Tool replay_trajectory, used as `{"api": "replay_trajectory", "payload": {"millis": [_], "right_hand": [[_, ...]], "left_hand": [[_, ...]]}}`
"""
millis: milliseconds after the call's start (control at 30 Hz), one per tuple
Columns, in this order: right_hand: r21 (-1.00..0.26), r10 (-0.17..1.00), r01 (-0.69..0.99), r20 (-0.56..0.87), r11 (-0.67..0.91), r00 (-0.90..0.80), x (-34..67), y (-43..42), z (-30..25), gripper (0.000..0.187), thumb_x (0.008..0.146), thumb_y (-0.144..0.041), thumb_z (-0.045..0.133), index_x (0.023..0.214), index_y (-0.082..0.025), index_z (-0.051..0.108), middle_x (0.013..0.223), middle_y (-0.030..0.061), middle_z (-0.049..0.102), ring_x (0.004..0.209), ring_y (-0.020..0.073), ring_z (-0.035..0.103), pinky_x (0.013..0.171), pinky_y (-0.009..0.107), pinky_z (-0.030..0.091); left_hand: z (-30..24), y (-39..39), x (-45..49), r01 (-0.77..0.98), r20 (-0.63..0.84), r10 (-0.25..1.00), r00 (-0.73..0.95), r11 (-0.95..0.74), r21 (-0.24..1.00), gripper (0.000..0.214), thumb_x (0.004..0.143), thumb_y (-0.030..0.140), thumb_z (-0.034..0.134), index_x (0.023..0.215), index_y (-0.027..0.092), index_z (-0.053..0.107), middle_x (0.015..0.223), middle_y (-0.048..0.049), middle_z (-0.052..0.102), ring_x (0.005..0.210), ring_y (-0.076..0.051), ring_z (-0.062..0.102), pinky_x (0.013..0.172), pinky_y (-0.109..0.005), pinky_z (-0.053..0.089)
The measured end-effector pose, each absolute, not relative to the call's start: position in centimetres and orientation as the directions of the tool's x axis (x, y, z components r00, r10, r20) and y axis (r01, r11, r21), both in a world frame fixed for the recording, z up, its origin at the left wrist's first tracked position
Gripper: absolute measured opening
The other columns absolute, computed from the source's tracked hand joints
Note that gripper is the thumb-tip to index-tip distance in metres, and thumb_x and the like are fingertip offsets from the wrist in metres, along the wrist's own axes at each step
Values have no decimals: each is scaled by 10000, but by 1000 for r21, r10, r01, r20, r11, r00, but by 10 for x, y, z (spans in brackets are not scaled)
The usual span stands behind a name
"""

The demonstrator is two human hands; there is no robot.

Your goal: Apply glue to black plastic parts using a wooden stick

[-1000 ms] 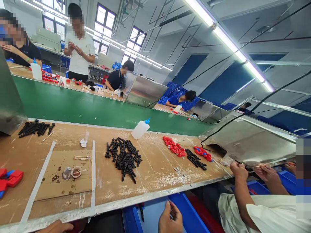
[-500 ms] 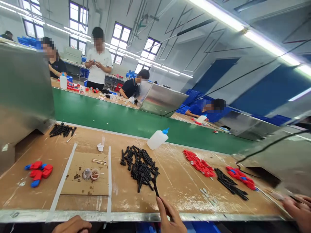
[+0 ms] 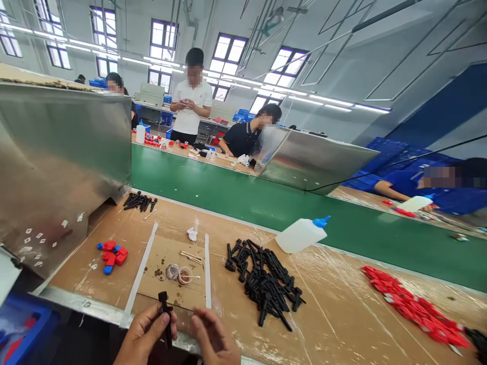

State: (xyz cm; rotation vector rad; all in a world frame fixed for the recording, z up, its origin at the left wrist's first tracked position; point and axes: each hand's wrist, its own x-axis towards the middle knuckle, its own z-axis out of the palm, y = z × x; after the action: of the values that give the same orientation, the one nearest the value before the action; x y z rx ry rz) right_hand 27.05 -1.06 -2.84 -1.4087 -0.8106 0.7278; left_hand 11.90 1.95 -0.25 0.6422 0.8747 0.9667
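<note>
My left hand (image 3: 146, 332) holds a black T-headed plastic part (image 3: 166, 317) upright, pinched between thumb and fingers at the table's front edge. Just to its right, my right hand (image 3: 213, 334) is empty, its fingers curved and apart. Beyond both hands lies a stained cardboard sheet (image 3: 152, 291) held down by white tape strips. On it are an open small round pot (image 3: 185, 275) with a cotton swab across it, a clear lid (image 3: 172, 272) and several more cotton swabs (image 3: 191, 256). A heap of similar black parts (image 3: 262, 284) spreads to the right.
Red and blue pieces (image 3: 113, 257) lie left of the cardboard, with more black parts (image 3: 139, 201) behind. A white bottle with a blue tip (image 3: 302, 234) lies tilted beyond the heap. Red parts (image 3: 414, 306) are at right. A metal panel (image 3: 68, 167) stands left; people work across the green belt (image 3: 228, 197).
My right hand has left the heap, where it was gripping a black part, and come beside my left hand. The left hand now holds a black part. The view has turned left.
</note>
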Motion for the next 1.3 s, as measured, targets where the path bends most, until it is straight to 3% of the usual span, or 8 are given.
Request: {"api": "replay_trajectory", "payload": {"millis": [67, 167, 333, 600, 867, 1100, 1200, 1300], "right_hand": [[-989, 812, 146, 58, -34, 581, 287, 6, -19, 468, 734, -564, 749, 1032, -203, 757, 925, 65, 752, 825, 208, 704, 760, 269, 573], [-957, 851, 272, 58, -102, 522, 302, 28, -7, 594, 740, -592, 708, 1146, -158, 717, 948, 86, 741, 819, 227, 689, 762, 312, 564], [-941, 912, 324, 48, -95, 407, 300, 41, -2, 449, 787, -583, 660, 980, -191, 765, 1003, 90, 744, 951, 266, 685, 874, 354, 528], [-891, 910, 454, 165, -28, 381, 303, 41, -5, 396, 812, -567, 665, 956, -212, 766, 935, 53, 739, 788, 204, 670, 718, 285, 537], [-826, 877, 563, 277, 8, 393, 307, 36, -7, 323, 864, -521, 647, 992, -244, 753, 972, 26, 777, 892, 205, 735, 812, 254, 536], [-881, 808, 471, 247, -43, 534, 308, 31, -6, 425, 794, -559, 700, 975, -182, 773, 964, 77, 792, 868, 245, 749, 821, 291, 570], [-915, 783, 397, 196, -69, 590, 301, 26, -3, 460, 772, -582, 710, 947, -162, 781, 912, 88, 792, 785, 228, 745, 724, 264, 584], [-921, 759, 390, 241, -18, 605, 290, 20, -4, 479, 746, -610, 721, 896, -160, 786, 868, 90, 789, 716, 217, 733, 690, 263, 580]], "left_hand": [[1, 27, 116, -530, -380, 850, 364, 525, 666, 436, 623, 545, 860, 803, 161, 757, 602, -5, 636, 534, -122, 585, 511, -207, 408], [2, 33, 114, -591, -394, 837, 381, 548, 593, 445, 607, 520, 882, 785, 135, 747, 557, 8, 591, 464, -101, 551, 459, -196, 357], [-3, 34, 112, -601, -402, 825, 398, 566, 564, 452, 601, 511, 889, 783, 124, 741, 541, 6, 579, 456, -105, 551, 451, -196, 348], [-9, 34, 105, -644, -340, 785, 518, 620, 448, 356, 704, 473, 833, 758, 145, 704, 506, 30, 496, 432, -93, 488, 451, -216, 284], [-13, 35, 109, -617, -306, 701, 645, 713, 334, 379, 696, 497, 829, 752, 171, 642, 433, 113, 302, 369, -38, 242, 423, -213, 165], [-33, 33, 123, -617, -395, 695, 601, 717, 324, 549, 544, 615, 869, 708, 192, 559, 387, 139, 226, 343, -30, 133, 384, -200, 97], [-39, 31, 125, -620, -425, 699, 576, 712, 330, 554, 544, 618, 866, 717, 188, 562, 386, 139, 221, 342, -30, 126, 376, -198, 86], [-39, 30, 125, -619, -435, 701, 566, 709, 337, 557, 554, 623, 860, 731, 185, 565, 392, 137, 234, 346, -29, 138, 376, -197, 90]]}}
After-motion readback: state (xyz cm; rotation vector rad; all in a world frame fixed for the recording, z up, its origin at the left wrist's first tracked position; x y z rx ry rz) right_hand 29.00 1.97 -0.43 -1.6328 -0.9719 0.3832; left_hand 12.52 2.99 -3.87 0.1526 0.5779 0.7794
